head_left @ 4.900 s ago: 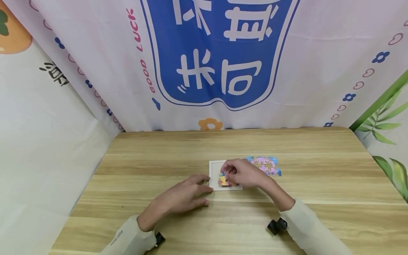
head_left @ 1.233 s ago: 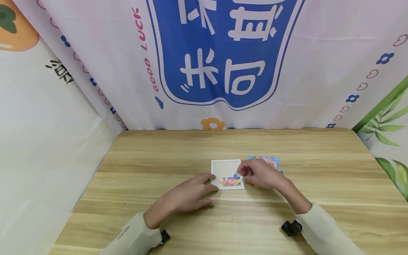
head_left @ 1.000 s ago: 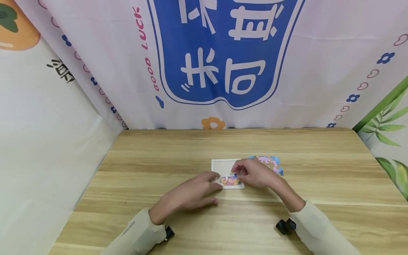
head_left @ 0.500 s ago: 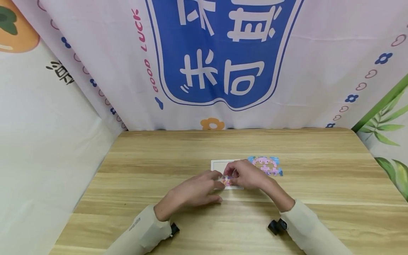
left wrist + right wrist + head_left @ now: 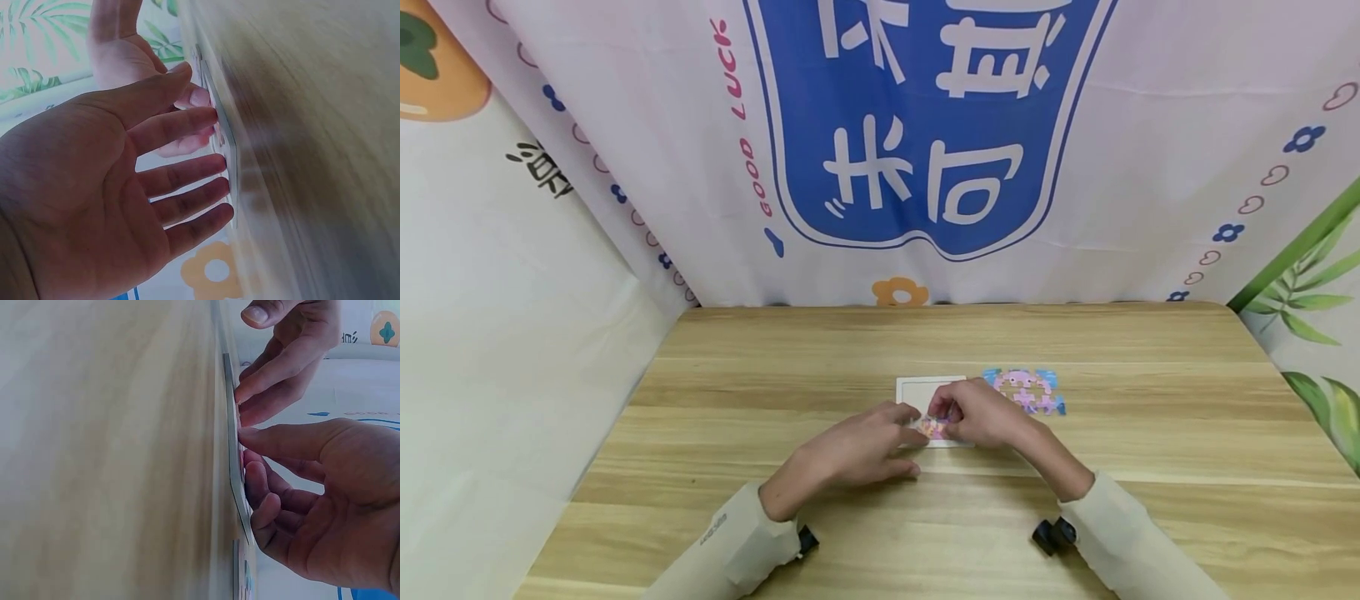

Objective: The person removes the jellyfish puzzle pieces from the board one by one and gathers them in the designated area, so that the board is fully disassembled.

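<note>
A shallow white puzzle tray lies flat on the table, with several joined pink and yellow jigsaw pieces along its near side. My left hand comes in from the left, its fingertips on the tray's left part and the pieces. In the left wrist view, the fingers of that left hand are stretched out against the tray. My right hand has its thumb and forefinger pinched on a jigsaw piece at the right of the row. Its other fingers curl in, as the right hand shows close up; the piece itself is mostly hidden.
Right of the tray, a flat cluster of pink and blue jigsaw pieces lies on the wooden table. Black wrist cameras sit at both sleeves. A printed curtain hangs along the table's back edge.
My right hand has moved left from the tray's right edge onto the joined pieces, uncovering more of the loose cluster. My left hand has slid slightly right, onto the row. The last half second shows little movement.
</note>
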`<state>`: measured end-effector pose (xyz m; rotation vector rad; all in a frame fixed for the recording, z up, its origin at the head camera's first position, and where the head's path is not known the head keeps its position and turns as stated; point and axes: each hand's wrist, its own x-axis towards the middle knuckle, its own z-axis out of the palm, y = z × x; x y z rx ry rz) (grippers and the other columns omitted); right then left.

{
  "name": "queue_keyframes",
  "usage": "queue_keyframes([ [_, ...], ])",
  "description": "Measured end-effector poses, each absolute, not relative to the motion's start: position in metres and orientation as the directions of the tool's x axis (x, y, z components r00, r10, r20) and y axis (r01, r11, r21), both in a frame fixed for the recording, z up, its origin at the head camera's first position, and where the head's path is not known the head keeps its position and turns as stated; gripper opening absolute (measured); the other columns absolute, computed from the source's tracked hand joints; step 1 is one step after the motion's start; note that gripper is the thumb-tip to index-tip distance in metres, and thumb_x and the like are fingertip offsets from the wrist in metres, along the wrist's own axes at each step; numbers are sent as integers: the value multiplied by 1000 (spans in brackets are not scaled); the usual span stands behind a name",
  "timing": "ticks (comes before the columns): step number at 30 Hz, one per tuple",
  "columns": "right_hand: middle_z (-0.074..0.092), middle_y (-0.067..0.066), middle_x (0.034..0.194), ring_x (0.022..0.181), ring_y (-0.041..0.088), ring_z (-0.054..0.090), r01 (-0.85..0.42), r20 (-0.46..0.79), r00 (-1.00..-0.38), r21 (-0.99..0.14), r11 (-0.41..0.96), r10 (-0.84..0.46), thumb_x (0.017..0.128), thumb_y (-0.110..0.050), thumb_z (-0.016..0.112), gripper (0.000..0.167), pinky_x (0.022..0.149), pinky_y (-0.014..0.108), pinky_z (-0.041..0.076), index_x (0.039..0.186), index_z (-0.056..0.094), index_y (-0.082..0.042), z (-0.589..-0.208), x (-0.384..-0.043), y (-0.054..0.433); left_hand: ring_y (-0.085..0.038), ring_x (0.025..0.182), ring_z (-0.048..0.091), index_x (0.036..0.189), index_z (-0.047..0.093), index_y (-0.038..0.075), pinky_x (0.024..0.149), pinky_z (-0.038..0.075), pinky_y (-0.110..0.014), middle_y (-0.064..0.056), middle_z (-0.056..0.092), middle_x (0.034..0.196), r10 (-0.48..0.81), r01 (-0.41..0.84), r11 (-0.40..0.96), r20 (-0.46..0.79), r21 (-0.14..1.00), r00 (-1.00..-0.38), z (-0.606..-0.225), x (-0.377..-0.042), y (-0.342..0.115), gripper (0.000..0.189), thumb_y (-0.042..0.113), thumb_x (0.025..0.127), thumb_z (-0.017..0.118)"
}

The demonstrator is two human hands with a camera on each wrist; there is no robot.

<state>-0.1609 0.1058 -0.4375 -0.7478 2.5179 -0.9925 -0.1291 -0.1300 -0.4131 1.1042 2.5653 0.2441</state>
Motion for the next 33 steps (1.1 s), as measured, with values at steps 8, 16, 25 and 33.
queue_keyframes([
  [8, 74, 2, 98, 85, 9, 65, -369, -96, -801, -698, 614, -591, 89, 4, 79, 19, 79, 24, 57, 104, 76, -7, -438, -160, 108, -28, 154, 47, 144, 71, 20, 124, 45, -45, -10, 51, 165, 728, 650, 683, -241, 333, -641, -416, -129, -133, 44, 40, 105, 71],
  [16, 74, 2, 96, 82, 8, 63, -366, -91, -805, -702, 611, -586, 86, 7, 80, 25, 76, 22, 56, 106, 77, -7, -438, -160, 107, -27, 156, 44, 144, 71, 20, 126, 43, -45, -10, 49, 167, 733, 644, 676, -241, 357, -636, -419, -131, -137, 44, 39, 105, 71],
  [25, 72, 0, 89, 77, 8, 61, -364, -85, -800, -719, 592, -595, 89, 6, 76, 21, 69, 22, 54, 105, 78, -8, -437, -158, 108, -27, 156, 45, 144, 71, 21, 124, 45, -47, -9, 49, 167, 730, 636, 679, -239, 367, -640, -420, -130, -138, 43, 37, 104, 73],
  [33, 70, 2, 81, 68, 9, 59, -325, -105, -788, -766, 554, -607, 101, 4, 62, 20, 61, 22, 48, 106, 77, -8, -437, -160, 111, -27, 155, 46, 141, 73, 20, 124, 46, -46, -9, 50, 166, 728, 640, 680, -231, 357, -645, -420, -130, -138, 41, 37, 104, 73],
])
